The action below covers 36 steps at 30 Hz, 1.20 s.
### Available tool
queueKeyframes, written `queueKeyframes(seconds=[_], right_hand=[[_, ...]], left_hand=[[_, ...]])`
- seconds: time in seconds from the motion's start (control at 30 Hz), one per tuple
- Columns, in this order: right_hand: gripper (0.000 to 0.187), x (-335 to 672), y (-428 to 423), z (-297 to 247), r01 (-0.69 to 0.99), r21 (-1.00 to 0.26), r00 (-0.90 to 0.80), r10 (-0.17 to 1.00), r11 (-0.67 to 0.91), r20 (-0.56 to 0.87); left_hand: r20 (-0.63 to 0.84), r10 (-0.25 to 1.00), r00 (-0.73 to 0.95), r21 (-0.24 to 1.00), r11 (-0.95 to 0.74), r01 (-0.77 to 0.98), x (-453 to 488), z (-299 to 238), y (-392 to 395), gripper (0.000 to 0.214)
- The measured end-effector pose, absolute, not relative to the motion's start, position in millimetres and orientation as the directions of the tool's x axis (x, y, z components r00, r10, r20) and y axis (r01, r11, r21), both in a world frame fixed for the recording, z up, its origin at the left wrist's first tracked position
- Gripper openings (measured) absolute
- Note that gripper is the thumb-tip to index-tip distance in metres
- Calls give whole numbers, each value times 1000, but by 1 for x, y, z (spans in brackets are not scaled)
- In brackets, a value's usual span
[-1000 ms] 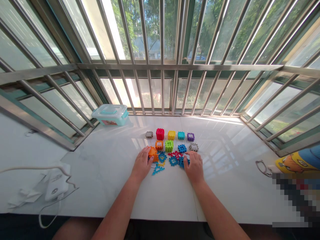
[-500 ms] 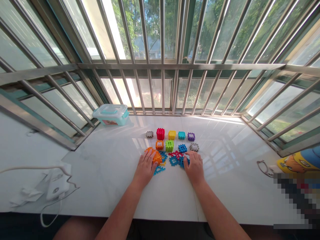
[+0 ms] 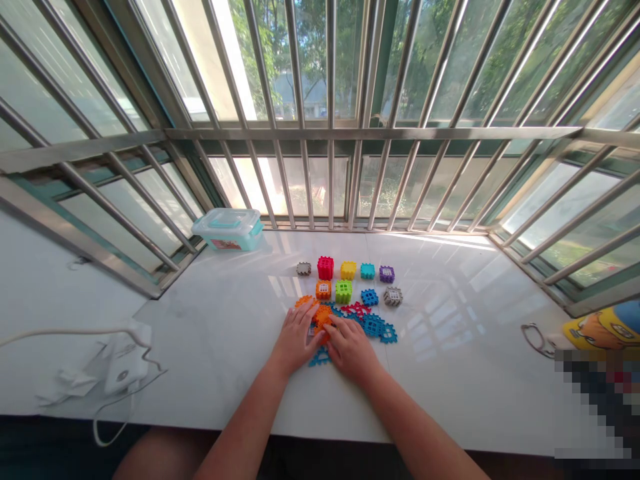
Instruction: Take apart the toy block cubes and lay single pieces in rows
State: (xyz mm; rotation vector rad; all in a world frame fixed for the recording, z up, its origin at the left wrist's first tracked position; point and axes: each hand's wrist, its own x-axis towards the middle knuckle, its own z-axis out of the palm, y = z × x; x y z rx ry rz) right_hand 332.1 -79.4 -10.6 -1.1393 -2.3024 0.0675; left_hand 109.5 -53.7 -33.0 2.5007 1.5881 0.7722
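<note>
Currently your left hand (image 3: 296, 341) and right hand (image 3: 351, 351) sit close together, fingers curved inward over the orange plastic grid pieces (image 3: 323, 319) at the middle of the pile; whether they grip or only press cannot be told from this view. Blue grid pieces (image 3: 375, 326) lie just beside your right hand, toward 2 o'clock. At 12 o'clock, two rows of small assembled cubes stand apart from your hands, among them a red cube (image 3: 325, 267) and a green cube (image 3: 343, 291). A lidded plastic storage box (image 3: 227, 230) sits at 11 o'clock on the white marble counter (image 3: 450, 380), and a power adapter (image 3: 123, 367) lies at 9 o'clock.
</note>
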Motion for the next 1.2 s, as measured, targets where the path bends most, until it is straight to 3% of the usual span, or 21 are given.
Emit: queueKeyframes(seconds=[0.33, 0.5, 0.67, 0.9, 1.2], right_hand=[[32, 335, -76, -24, 844, -315, -241, 831, 435, 501], [43, 335, -76, -25, 845, -312, -233, 825, 434, 514], [52, 335, -77, -18, 773, -267, -422, 780, 576, 461], [55, 333, -75, -20, 822, -297, -334, 834, 486, 440], [54, 333, -78, -21, 857, -285, -312, 872, 429, 376]], left_hand=[[460, 883, 96, 393, -300, 869, 114, -33, -48, 39], [486, 873, 43, 403, -268, 875, 113, -24, -53, 24], [456, 883, 108, 372, -299, 879, 113, -19, -56, 25], [480, 859, 176, 341, -368, 865, 106, -25, -67, 26], [428, 857, 289, 288, -432, 855, 103, -21, -83, 45]])
